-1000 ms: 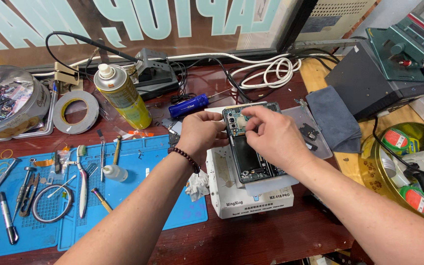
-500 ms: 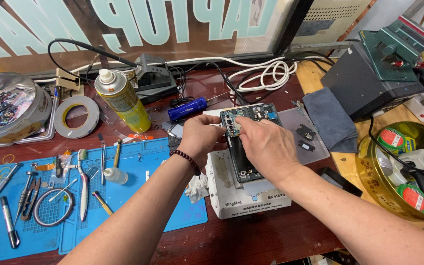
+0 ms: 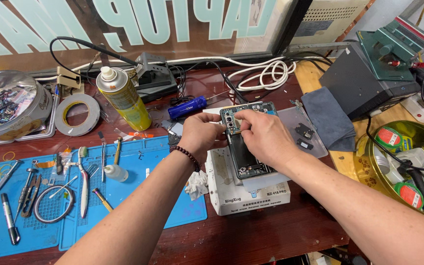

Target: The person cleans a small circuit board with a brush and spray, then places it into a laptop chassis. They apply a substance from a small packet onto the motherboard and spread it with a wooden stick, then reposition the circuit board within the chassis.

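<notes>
An opened smartphone (image 3: pixel 244 147) with its back removed lies on a white box-shaped heating pad (image 3: pixel 251 189) in the middle of the wooden bench. My left hand (image 3: pixel 199 135), with a bead bracelet at the wrist, grips the phone's upper left edge. My right hand (image 3: pixel 263 135) rests over the phone's right side, its fingertips pinching at a small part near the camera area at the top. What the fingertips hold is too small to tell.
A blue work mat (image 3: pixel 138 167) with tweezers, a toothbrush and small tools lies at the left. A yellow spray can (image 3: pixel 123 98), tape roll (image 3: pixel 77 114) and metal tin (image 3: pixel 8 105) stand behind it. A grey cloth (image 3: pixel 327 118), black box (image 3: pixel 364 83) and gold bowl (image 3: pixel 408 167) sit right.
Both hands stayed at the phone's upper end. The right hand's fingers shifted slightly toward the top left of the phone; the camera view moved a little.
</notes>
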Tool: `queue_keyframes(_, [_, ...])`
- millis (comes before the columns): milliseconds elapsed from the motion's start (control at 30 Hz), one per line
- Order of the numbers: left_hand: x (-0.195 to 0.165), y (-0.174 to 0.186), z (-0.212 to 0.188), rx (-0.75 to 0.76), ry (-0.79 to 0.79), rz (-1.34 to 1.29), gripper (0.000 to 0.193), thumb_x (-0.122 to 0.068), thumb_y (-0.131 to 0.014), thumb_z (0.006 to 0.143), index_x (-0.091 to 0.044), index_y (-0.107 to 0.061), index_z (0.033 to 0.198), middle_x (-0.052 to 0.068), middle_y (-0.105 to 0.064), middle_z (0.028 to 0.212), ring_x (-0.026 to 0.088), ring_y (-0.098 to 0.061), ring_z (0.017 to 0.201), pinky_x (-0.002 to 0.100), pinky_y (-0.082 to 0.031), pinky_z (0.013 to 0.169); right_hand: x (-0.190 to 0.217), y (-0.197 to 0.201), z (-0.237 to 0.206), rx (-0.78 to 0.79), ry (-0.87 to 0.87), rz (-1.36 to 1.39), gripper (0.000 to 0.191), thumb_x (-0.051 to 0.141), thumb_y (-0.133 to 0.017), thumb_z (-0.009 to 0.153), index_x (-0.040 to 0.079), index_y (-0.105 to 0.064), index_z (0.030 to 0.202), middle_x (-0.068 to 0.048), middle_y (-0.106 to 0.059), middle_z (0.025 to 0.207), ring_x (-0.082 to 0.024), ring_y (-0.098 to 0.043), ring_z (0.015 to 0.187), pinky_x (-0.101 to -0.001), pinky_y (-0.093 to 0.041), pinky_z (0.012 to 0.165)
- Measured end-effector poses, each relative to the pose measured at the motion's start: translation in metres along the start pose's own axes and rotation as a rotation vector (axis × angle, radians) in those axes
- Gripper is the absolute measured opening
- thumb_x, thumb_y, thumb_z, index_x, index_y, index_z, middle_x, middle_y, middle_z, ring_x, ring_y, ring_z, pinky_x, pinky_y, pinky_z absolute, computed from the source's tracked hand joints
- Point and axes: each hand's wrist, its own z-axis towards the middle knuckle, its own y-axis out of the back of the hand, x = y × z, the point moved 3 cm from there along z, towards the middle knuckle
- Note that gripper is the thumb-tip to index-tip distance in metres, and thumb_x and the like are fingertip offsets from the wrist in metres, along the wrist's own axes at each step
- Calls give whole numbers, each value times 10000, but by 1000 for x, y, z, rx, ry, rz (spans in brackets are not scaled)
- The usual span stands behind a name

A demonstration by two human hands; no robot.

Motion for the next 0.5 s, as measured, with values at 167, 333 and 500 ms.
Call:
queue_keyframes(167, [0,1,-2,-7,19,-25,246,20,-700,865,29,-639,1103,120,-708,923,209,-709,746,334,-630,612,5,-1,-16,-157,44,-13,291,89,-682,864,94,-706,1154,-97,-752,929,-319,-725,842,-437,-568,730])
queue_keyframes(333, [0,0,-2,1,9,-17,222,13,-688,874,35,-646,1090,115,-710,917,199,-700,737,338,-637,608,11,-2,-23,-182,4,-142,298,125,-728,844,115,-719,1142,-58,-760,862,-292,-717,785,-436,-556,678])
queue_keyframes(500, [1,-2,0,2,-5,6,186,-1,-664,896,30,-652,1079,106,-709,910,192,-692,731,340,-632,600,20,-3,-25,-210,173,-347,278,114,-705,875,109,-727,1152,-77,-736,811,-280,-699,765,-425,-560,680])
